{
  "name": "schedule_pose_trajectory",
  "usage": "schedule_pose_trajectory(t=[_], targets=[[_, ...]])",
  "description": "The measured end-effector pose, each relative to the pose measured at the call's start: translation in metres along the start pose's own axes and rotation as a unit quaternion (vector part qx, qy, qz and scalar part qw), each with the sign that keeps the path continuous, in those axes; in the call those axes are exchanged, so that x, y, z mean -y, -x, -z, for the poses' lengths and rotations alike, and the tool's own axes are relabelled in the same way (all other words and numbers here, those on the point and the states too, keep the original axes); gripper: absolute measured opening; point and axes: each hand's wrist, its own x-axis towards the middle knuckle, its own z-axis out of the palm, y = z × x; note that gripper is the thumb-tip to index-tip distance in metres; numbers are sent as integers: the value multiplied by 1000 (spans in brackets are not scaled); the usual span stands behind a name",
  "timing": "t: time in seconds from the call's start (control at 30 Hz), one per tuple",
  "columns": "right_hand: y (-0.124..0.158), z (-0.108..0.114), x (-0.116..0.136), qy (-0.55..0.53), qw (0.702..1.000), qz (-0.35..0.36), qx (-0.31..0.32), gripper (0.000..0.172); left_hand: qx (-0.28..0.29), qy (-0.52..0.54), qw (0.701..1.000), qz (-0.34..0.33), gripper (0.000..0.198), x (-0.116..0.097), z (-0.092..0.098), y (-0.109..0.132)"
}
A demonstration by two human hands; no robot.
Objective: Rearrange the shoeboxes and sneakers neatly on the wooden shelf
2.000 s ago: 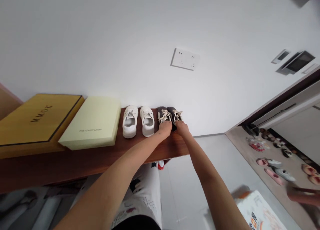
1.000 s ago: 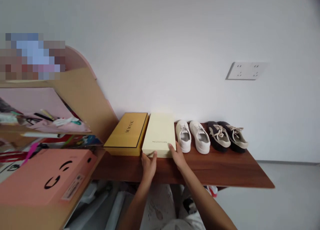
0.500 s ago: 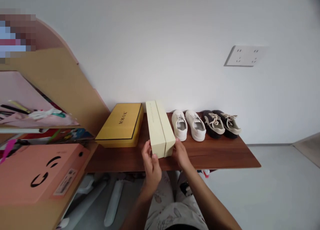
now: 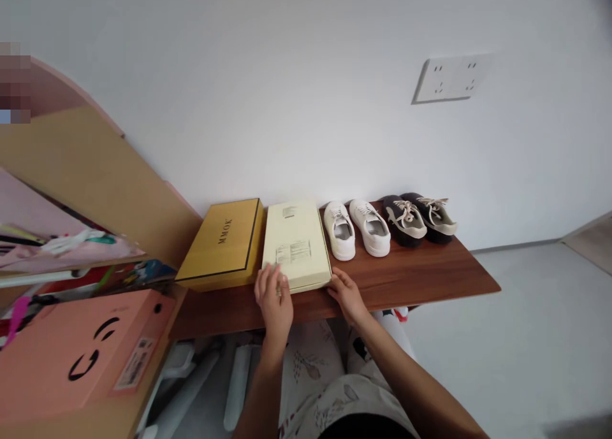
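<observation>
A cream shoebox lies flat on the brown wooden board, small print on its upper face. My left hand grips its front left corner, with fingertips over the top edge. At the front right corner, my right hand has its fingers against the box's side. Close on the left sits a yellow shoebox marked MMOK. To the right of the cream box stands a pair of white sneakers, then a pair of black and beige sneakers, toes toward the wall.
The wooden board runs along a white wall with a socket panel. On the left, a shelf unit rises beside the board, and a pink box rests on a lower surface. My legs are under the board's front edge.
The cream shoebox has gone from standing on its narrow side to lying flat, its broad face up. Both hands have stayed at its near end. The camera view has shifted slightly.
</observation>
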Motion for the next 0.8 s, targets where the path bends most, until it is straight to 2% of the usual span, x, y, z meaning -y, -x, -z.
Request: schedule_pose_trajectory(t=[0.07, 0.13, 0.17, 0.23, 0.37, 0.5, 0.57, 0.63, 0.73, 0.8], targets=[[5, 6, -4, 86, 993, 79, -22, 58, -42, 79, 990, 106, 60, 11, -5, -1], [10, 6, -2, 150, 978, 146, -7, 61, -21, 173, 965, 197, 69, 14, -11, -3], [12, 5, 1, 169, 971, 168, 6, 64, -1, 214, 951, 221, 69, 13, -15, -5], [14, 0, 7, 192, 963, 189, 24, 70, 20, 267, 935, 233, 67, 7, -23, -9], [10, -8, 12, 228, 952, 204, 21, 74, 19, 301, 928, 220, 67, -1, -31, -16], [4, -6, 4, 245, 946, 214, 4, 75, 37, 310, 924, 220, 62, 6, -27, -7], [1, 0, 0, 238, 947, 213, -30, 74, -9, 295, 919, 263, 54, 17, -15, -3], [-1, 10, -2, 227, 946, 221, -65, 72, -101, 282, 892, 338, 42, 31, 7, -10], [1, 29, -5, 200, 950, 226, -87, 65, -223, 303, 813, 444, 28, 53, 51, -49], [5, 42, -8, 169, 959, 208, -94, 61, -227, 343, 770, 488, 26, 65, 79, -88]])
